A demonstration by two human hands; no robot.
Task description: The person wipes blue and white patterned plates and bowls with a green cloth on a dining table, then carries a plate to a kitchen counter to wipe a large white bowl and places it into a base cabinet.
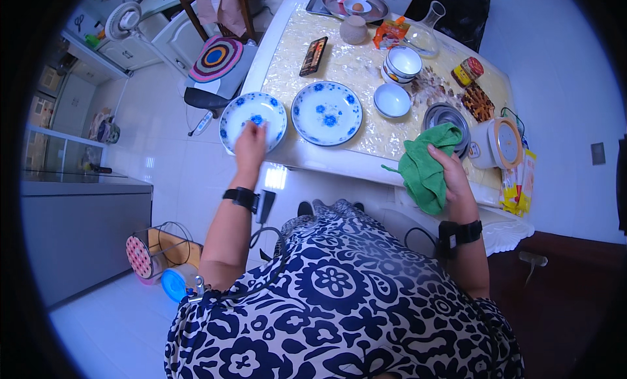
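Observation:
In my right hand (456, 175) is a crumpled green cloth (423, 170), held above the table's front edge and partly covering some stacked metal bowls (437, 113). My left hand (251, 143) is over a white plate with blue flowers (234, 115) at the table's front left corner. Its fingers are curled together and blurred; whether they touch the plate or pinch something small cannot be seen. A second blue-flowered plate (313, 104) lies just to the right of the first. Beyond it are a small white bowl (392, 100) and a stack of bowls (404, 61).
A phone (313, 56) stands propped behind the plates. Farther back are a round jar (353, 30), an orange pouch (390, 33) and a glass carafe (425, 36). At right sit a red-lidded jar (468, 71), a wooden trivet (477, 102) and a white canister (494, 143). A stool (218, 60) stands left.

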